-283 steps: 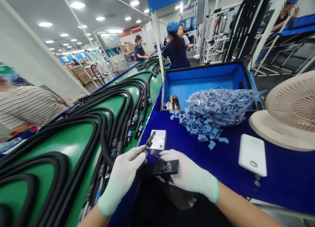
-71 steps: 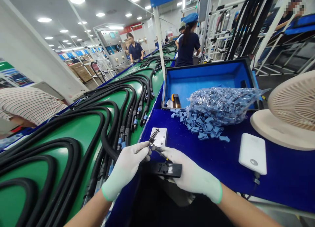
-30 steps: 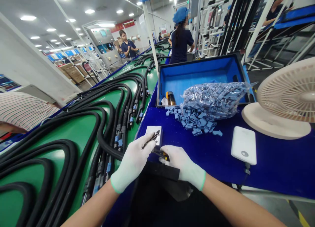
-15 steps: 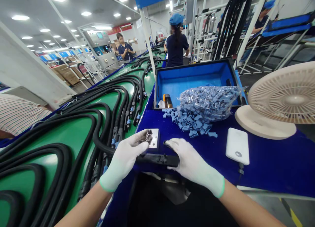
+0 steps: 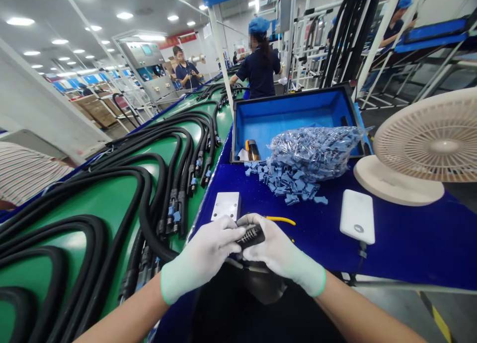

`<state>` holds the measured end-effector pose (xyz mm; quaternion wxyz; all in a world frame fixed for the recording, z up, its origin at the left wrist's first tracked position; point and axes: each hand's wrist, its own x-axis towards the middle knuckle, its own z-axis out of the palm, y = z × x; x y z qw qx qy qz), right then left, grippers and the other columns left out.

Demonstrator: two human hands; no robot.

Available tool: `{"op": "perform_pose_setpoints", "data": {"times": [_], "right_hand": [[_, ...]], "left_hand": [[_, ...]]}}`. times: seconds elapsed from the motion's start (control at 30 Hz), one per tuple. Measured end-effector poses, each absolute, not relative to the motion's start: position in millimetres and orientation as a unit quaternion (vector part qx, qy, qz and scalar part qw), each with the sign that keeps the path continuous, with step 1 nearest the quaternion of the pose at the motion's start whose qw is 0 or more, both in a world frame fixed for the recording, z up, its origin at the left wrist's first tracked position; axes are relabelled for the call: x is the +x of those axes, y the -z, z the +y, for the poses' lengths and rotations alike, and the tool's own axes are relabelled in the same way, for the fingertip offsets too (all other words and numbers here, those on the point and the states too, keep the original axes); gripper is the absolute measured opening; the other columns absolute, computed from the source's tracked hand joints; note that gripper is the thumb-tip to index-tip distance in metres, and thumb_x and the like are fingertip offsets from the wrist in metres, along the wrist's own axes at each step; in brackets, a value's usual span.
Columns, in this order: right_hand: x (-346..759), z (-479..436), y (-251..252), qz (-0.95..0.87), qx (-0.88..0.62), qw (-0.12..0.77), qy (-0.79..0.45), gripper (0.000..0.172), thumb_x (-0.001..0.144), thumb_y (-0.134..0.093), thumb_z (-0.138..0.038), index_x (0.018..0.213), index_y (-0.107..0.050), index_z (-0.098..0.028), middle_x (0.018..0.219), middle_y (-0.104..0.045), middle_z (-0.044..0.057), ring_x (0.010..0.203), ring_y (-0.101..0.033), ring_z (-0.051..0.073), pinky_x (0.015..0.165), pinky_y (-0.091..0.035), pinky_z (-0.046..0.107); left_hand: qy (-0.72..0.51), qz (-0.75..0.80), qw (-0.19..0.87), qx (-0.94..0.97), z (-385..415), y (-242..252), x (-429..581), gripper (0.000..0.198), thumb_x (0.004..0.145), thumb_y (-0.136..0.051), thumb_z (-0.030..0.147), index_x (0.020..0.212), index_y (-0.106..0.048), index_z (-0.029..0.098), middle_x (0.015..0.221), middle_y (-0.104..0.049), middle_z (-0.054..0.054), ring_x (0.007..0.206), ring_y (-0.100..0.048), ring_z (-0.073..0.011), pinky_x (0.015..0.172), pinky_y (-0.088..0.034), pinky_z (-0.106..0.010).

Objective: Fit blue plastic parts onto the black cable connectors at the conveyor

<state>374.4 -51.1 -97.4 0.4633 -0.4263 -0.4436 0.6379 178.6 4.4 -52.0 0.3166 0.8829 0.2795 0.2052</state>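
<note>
Left hand (image 5: pixel 208 251) and right hand (image 5: pixel 279 253) jointly pinch the black connector (image 5: pixel 250 235) (yellow tool (image 5: pixel 281 219) lies just beyond, unheld); assembly judged unfinished.

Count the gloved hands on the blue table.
2: the left hand and right hand meet at the near edge of the blue table, both gripping a small black part. None seem hidden.

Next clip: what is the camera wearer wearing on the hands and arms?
The left hand and the right hand are each in a snug white knitted glove that ends at the wrist in a thin green cuff edge. Beyond the cuffs the forearms are uncovered: no sleeves, watch or wristband in view. No print or logo shows on the gloves.
</note>
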Motion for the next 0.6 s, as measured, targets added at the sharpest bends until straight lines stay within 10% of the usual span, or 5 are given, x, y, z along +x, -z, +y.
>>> {"op": "perform_pose_setpoints", "data": {"times": [0.13, 0.33, 0.5, 0.6], "right_hand": [[377, -50, 96, -0.473, -0.430, 0.463, -0.615, 0.040, 0.061, -0.066, -0.005, 0.097, -0.061, -0.021, 0.077, -0.060, -0.005, 0.061, -0.052, 0.012, 0.054, -0.041, 0.023], [369, -42, 108, -0.423, -0.436, 0.489, -0.626, 0.040, 0.060, -0.067, -0.005, 0.097, -0.062, -0.019, 0.079, -0.067, -0.001, 0.068, -0.064, 0.018, 0.065, -0.052, 0.030], [368, -41, 112, -0.406, -0.423, 0.536, -0.608, 0.038, 0.061, -0.072, -0.009, 0.097, -0.064, -0.018, 0.088, -0.073, 0.003, 0.080, -0.069, 0.022, 0.078, -0.056, 0.037], [360, -57, 110, -0.343, -0.402, 0.595, -0.606, 0.042, 0.066, -0.072, -0.014, 0.106, -0.061, -0.020, 0.100, -0.074, 0.005, 0.085, -0.072, 0.023, 0.083, -0.057, 0.040]], "left_hand": [[-0.196, 0.319, 0.351, 0.858, 10, 63, 179, 0.029, 0.088, -0.065, 0.020, 0.114, -0.076, 0.026, 0.091, -0.064, -0.004, 0.082, -0.060, -0.0194, 0.078, -0.051, -0.033], [-0.189, 0.462, 0.436, 0.749, 31, 72, 188, 0.102, 0.063, -0.076, 0.012, 0.156, -0.037, 0.027, 0.098, -0.063, 0.001, 0.075, -0.058, -0.0152, 0.072, -0.051, -0.029], [-0.260, 0.501, 0.292, 0.772, -1, 77, 174, 0.051, 0.072, -0.080, 0.031, 0.122, -0.071, 0.027, 0.092, -0.069, -0.002, 0.086, -0.065, -0.0233, 0.082, -0.054, -0.036], [-0.317, 0.518, 0.428, 0.669, -30, 86, 163, 0.017, 0.082, -0.073, 0.042, 0.090, -0.078, 0.027, 0.089, -0.073, -0.006, 0.087, -0.069, -0.0278, 0.081, -0.058, -0.041]]}}
